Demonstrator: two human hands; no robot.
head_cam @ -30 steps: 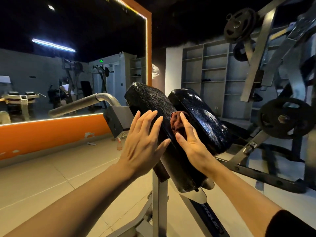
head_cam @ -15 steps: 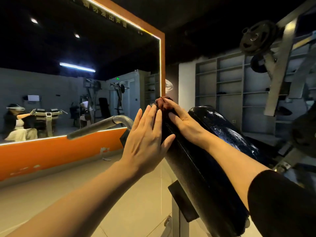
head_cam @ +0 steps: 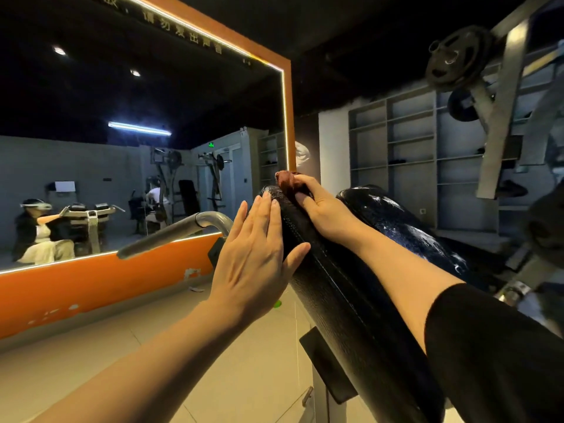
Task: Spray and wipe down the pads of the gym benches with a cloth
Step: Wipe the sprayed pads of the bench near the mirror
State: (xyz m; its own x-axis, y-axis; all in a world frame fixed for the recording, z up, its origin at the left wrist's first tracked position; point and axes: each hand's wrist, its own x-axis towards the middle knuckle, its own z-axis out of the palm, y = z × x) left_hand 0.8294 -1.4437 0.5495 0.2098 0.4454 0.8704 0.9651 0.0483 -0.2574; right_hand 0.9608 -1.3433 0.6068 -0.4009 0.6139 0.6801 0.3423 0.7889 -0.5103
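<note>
A black textured bench pad (head_cam: 341, 303) slopes up from lower right to its top edge at centre. My right hand (head_cam: 320, 206) holds a bunched reddish-brown cloth (head_cam: 287, 180) on the pad's top end, fingers curled round it. My left hand (head_cam: 256, 254) lies flat with straight fingers against the pad's left side. A second glossy black pad (head_cam: 399, 227), wet-looking, sits just right of my right forearm.
A grey metal handle bar (head_cam: 177, 232) juts out left of the pad. A big wall mirror with an orange frame (head_cam: 91, 288) fills the left. Weight plates (head_cam: 457, 59) on a steel machine frame stand at the right, grey shelving (head_cam: 409, 154) behind.
My right hand slid the cloth up the pad from its middle to the top edge. The view came closer and rose. My left hand stayed flat on the pad's side.
</note>
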